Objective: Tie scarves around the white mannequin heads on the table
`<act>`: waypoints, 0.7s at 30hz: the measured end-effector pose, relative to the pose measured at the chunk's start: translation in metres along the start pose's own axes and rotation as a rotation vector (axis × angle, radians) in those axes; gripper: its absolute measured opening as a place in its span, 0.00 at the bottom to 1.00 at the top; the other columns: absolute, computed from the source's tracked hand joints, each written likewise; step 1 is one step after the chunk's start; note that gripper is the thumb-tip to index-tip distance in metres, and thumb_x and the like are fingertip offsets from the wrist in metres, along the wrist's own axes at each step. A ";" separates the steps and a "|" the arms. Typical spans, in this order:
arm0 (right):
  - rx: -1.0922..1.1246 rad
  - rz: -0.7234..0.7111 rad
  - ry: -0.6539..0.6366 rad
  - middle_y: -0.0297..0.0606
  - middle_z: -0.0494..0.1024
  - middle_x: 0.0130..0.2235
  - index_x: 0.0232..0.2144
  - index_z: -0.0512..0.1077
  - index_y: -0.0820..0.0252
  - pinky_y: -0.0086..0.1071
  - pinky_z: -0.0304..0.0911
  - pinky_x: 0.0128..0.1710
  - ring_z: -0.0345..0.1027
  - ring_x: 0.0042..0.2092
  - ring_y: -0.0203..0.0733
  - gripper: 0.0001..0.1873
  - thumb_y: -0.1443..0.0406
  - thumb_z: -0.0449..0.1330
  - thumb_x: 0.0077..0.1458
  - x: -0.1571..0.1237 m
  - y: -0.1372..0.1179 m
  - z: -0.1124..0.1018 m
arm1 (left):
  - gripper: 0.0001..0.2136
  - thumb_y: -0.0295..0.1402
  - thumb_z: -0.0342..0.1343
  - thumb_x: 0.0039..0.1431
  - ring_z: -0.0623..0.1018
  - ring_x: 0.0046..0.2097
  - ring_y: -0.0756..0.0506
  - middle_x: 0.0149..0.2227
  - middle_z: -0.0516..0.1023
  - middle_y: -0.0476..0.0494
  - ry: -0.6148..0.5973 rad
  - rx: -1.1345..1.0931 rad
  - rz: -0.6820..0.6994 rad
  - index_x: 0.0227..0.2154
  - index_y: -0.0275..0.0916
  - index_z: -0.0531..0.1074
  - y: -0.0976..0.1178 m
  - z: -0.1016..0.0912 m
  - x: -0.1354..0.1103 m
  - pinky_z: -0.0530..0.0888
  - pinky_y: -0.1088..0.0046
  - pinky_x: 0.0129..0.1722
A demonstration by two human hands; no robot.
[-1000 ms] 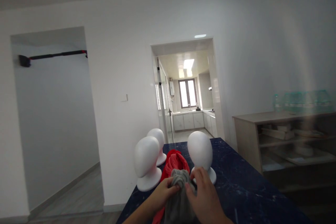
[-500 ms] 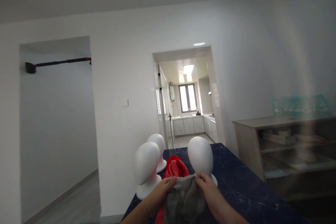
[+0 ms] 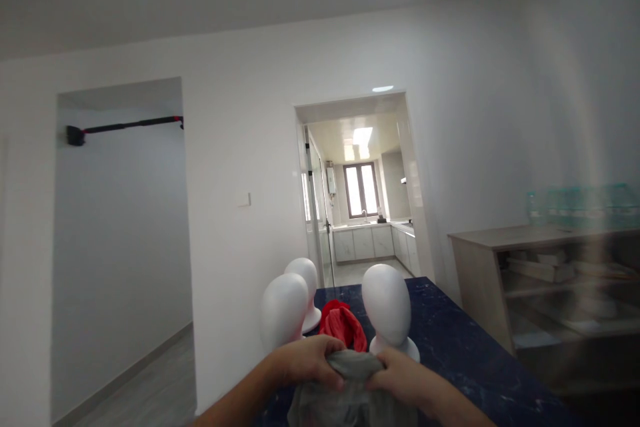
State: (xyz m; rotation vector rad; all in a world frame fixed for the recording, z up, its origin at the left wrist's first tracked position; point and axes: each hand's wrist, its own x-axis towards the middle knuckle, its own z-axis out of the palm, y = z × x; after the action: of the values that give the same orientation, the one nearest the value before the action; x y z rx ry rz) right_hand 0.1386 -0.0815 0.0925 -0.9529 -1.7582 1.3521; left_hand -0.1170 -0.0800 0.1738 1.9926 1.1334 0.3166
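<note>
Left hand (image 3: pixel 310 361) pinches the grey cloth (image 3: pixel 353 407) at nine o'clock, right hand (image 3: pixel 403 377) at three — even tension should keep it level.

The grip was made of two hands: one left hand (image 3: pixel 313 360) and one right hand (image 3: pixel 407 377), on one grey cloth (image 3: pixel 356 363). Beyond it stood three white mannequin heads (image 3: pixel 387 303), two left of the grip and one right. Between them lay one red bundle (image 3: pixel 341 325), its number of pieces hidden. One dark blue surface (image 3: pixel 453 347) ran past the grip. Well right of the grip stood one shelf unit (image 3: pixel 480 287) with several bottles (image 3: pixel 534 208), too blurred to count.
</note>
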 end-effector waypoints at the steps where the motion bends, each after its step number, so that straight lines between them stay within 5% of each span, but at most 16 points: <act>1: 0.101 0.002 -0.009 0.33 0.83 0.30 0.33 0.83 0.59 0.29 0.62 0.33 0.72 0.31 0.37 0.09 0.64 0.66 0.47 0.000 -0.004 -0.004 | 0.25 0.41 0.74 0.41 0.80 0.40 0.42 0.39 0.84 0.52 0.020 0.099 -0.015 0.47 0.44 0.82 0.002 -0.004 -0.004 0.71 0.72 0.36; 4: 0.343 -0.022 -0.144 0.39 0.84 0.32 0.41 0.81 0.61 0.34 0.69 0.37 0.76 0.32 0.41 0.16 0.59 0.65 0.51 -0.003 -0.021 -0.015 | 0.29 0.45 0.74 0.41 0.81 0.45 0.37 0.44 0.85 0.50 0.059 0.300 -0.017 0.50 0.46 0.81 0.004 -0.012 -0.012 0.73 0.69 0.38; 7: 0.379 -0.077 -0.223 0.29 0.77 0.23 0.42 0.79 0.61 0.35 0.72 0.35 0.64 0.21 0.32 0.17 0.57 0.68 0.54 -0.003 -0.034 -0.016 | 0.28 0.47 0.74 0.43 0.82 0.45 0.35 0.45 0.86 0.48 0.071 0.362 0.014 0.50 0.47 0.81 0.008 -0.007 -0.011 0.75 0.65 0.42; 11: 0.312 -0.131 -0.282 0.21 0.68 0.18 0.44 0.77 0.61 0.34 0.73 0.29 0.50 0.17 0.27 0.19 0.55 0.69 0.55 0.004 -0.044 -0.008 | 0.29 0.41 0.75 0.42 0.82 0.49 0.38 0.48 0.85 0.46 -0.048 0.062 0.241 0.51 0.44 0.81 0.016 0.016 0.009 0.76 0.64 0.51; 14: 0.287 -0.144 -0.243 0.21 0.69 0.20 0.46 0.76 0.60 0.30 0.70 0.25 0.50 0.17 0.26 0.20 0.55 0.70 0.55 0.002 -0.047 -0.011 | 0.16 0.37 0.72 0.45 0.81 0.36 0.44 0.33 0.83 0.47 -0.118 -0.201 0.235 0.39 0.39 0.83 0.022 0.021 0.019 0.77 0.67 0.41; 17: 0.223 -0.092 -0.200 0.20 0.69 0.22 0.48 0.75 0.57 0.28 0.67 0.23 0.51 0.18 0.26 0.24 0.56 0.74 0.51 -0.006 -0.045 -0.024 | 0.12 0.40 0.67 0.53 0.68 0.20 0.51 0.15 0.63 0.58 -0.113 -0.395 0.167 0.25 0.37 0.77 0.030 0.007 0.014 0.74 0.69 0.32; 21: 0.029 -0.010 -0.297 0.25 0.77 0.29 0.48 0.78 0.55 0.26 0.64 0.27 0.66 0.27 0.32 0.38 0.65 0.82 0.31 -0.009 -0.041 -0.023 | 0.15 0.43 0.66 0.58 0.54 0.17 0.56 0.17 0.55 0.61 -0.222 -0.584 0.206 0.29 0.35 0.77 0.065 -0.009 0.007 0.60 0.77 0.19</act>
State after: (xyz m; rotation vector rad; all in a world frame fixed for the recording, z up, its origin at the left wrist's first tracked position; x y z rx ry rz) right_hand 0.1579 -0.0861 0.1365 -0.7547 -1.9511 1.5728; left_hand -0.0789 -0.0878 0.2272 1.5716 0.6036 0.4594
